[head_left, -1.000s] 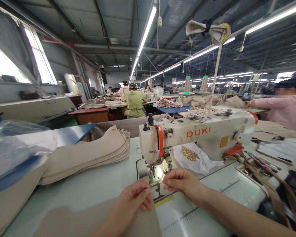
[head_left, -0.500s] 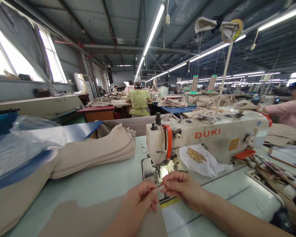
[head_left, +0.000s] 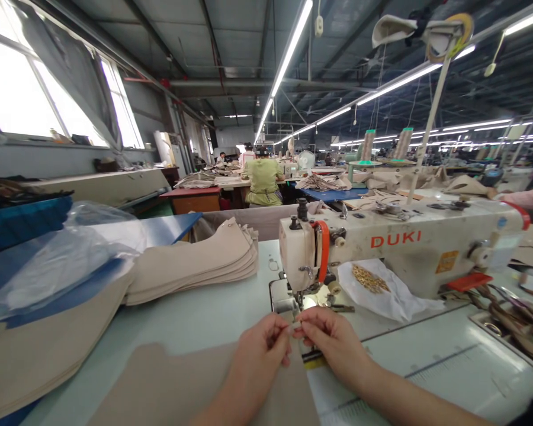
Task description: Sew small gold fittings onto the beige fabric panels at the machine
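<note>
Two hands nearly meet just before the sewing machine's (head_left: 359,228) needle, left hand (head_left: 264,349) and right hand (head_left: 333,337) each with thumb and fingers pressed together; what either grip pinches is too small to tell. One beige panel (head_left: 169,384) lies on the tabletop (head_left: 222,316) beneath the left hand.

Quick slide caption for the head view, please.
Left hand, above a beige panel, and right hand pinch side by side at a DUKI sewing machine.
</note>
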A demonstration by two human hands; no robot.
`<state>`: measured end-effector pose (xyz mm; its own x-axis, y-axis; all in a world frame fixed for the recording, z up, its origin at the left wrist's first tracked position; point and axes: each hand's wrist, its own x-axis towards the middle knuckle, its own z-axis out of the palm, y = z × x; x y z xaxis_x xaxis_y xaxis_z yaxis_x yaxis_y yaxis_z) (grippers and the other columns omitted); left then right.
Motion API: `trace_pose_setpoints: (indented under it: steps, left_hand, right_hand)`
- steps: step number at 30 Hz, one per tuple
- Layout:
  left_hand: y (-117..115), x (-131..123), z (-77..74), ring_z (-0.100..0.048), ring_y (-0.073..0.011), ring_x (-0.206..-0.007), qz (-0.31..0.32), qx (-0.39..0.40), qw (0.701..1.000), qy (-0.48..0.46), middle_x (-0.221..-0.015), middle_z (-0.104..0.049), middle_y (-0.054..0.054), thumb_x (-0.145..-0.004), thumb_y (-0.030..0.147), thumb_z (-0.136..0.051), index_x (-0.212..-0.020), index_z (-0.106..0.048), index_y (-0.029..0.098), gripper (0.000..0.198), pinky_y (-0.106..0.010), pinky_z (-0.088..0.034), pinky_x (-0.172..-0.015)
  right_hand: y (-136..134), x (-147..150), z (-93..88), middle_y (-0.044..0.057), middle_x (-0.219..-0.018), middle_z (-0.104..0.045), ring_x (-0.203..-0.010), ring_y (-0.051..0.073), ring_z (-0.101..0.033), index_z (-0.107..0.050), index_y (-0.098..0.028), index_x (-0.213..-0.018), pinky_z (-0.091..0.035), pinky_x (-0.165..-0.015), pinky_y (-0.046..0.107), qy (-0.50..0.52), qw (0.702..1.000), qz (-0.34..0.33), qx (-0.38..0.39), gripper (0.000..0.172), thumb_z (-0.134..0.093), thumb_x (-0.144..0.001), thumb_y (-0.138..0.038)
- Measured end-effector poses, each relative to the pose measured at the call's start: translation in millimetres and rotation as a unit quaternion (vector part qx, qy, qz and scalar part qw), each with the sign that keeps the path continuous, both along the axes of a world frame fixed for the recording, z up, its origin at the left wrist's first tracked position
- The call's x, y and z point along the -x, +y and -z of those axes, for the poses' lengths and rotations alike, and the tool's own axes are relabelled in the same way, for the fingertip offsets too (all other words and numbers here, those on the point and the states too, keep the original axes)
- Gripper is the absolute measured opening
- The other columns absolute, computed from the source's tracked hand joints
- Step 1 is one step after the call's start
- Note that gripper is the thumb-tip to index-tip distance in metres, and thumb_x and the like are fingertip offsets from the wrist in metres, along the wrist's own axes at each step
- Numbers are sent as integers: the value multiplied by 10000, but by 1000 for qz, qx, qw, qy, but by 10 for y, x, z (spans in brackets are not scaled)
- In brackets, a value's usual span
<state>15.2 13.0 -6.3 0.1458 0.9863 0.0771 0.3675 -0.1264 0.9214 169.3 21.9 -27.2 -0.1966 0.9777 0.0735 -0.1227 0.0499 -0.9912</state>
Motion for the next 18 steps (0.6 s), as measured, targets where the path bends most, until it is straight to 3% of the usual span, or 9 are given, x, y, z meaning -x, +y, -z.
trace_pose_setpoints:
  steps: [8,13,18]
  left_hand:
    - [-48,-34,-36,-571,-139,-460,8,10,1000,13,-515,-574,43,-762,345,-502,-655,-534,216,171,-237,-431,-502]
    - [-46,-45,-40,-566,-137,-457,13,26,1000,-12,-515,-577,40,-767,377,-506,-663,-535,214,196,-237,-436,-502]
    - [-46,-48,-26,-562,-134,-457,27,26,999,-10,-517,-580,32,-772,423,-517,-660,-531,211,241,-233,-430,-503]
  right_hand:
    - [-36,-2,-8,23,-736,-650,-695,164,-605,-579,-182,-840,-437,-635,257,-77,993,14,-83,167,-541,-800,-340]
    - [-78,-13,-29,8,-734,-618,-696,147,-570,-580,-192,-837,-424,-645,233,-143,978,21,-147,140,-471,-852,-279]
    - [-88,-19,-25,-8,-700,-586,-651,135,-540,-555,-198,-812,-408,-612,217,-171,971,26,-163,122,-453,-856,-247]
